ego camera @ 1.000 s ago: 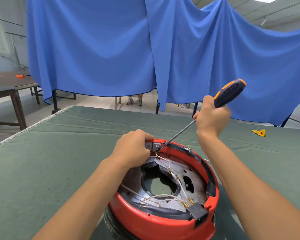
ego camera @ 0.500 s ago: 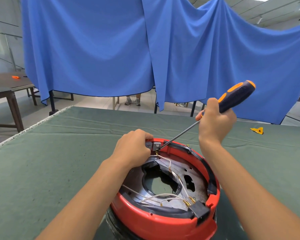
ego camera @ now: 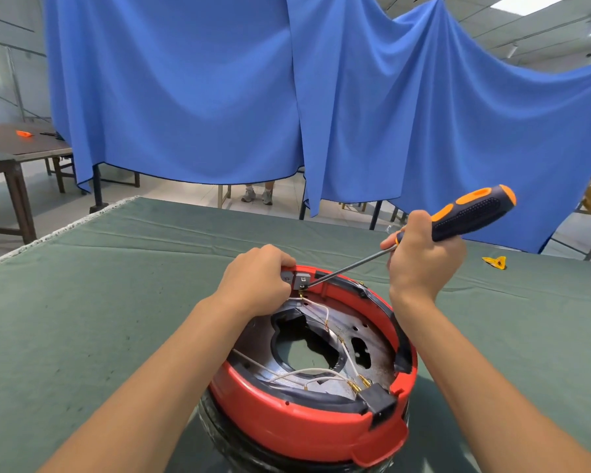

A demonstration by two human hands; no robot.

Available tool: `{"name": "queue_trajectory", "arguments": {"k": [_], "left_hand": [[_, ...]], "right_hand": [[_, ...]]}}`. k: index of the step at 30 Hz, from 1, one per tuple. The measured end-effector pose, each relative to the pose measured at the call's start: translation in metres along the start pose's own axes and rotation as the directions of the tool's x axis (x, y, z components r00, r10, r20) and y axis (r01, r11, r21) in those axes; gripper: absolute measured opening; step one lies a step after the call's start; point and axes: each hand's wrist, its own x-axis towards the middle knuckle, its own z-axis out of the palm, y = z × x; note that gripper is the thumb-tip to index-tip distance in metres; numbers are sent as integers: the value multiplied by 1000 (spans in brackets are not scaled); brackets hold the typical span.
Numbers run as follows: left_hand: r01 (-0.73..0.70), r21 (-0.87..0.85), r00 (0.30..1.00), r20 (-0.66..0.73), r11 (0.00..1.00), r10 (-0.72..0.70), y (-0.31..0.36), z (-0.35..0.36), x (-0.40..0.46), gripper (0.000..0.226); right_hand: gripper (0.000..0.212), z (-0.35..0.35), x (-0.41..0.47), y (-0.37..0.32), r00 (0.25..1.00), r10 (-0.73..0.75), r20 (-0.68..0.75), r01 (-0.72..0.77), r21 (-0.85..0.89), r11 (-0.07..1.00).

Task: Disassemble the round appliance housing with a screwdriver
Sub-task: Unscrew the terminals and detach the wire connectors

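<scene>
With the red housing [ego camera: 307,418] on the green table [ego camera: 82,319], the left hand [ego camera: 256,279] curls over its far rim by the grey bracket [ego camera: 301,280] while the right hand [ego camera: 423,257] grips the screwdriver [ego camera: 464,213], whose shallow-angled tip at the bracket could slip onto those fingers or the white wires [ego camera: 321,308] below.

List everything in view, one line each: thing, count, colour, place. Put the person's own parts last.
round appliance housing: 1, red, near centre of table
grey terminal block: 1, grey, housing's far rim
wires: several, white, inside housing
black connector: 1, near rim
screwdriver: 1, orange-black handle, tip at terminal block
table: 1, green cover
yellow scrap: 1, table far right
curtain: blue, behind table
side table: 1, brown, far left
left hand: grips housing's far rim
right hand: grips screwdriver
</scene>
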Motion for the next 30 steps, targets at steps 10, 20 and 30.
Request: {"name": "queue_trajectory", "arguments": {"k": [10, 20, 30], "left_hand": [[1, 28, 1000, 11, 1000, -1, 0, 0, 0, 37], [-6, 31, 1000, 11, 999, 6, -1, 0, 1, 38], [-6, 36, 1000, -2, 999, 6, -2, 2, 0, 48]], "right_hand": [[21, 18, 30, 19, 990, 100, -98, -109, -94, 990], [26, 25, 43, 29, 976, 191, -101, -203, -127, 971], [34, -2, -12, -9, 996, -57, 64, 54, 44, 998]]}}
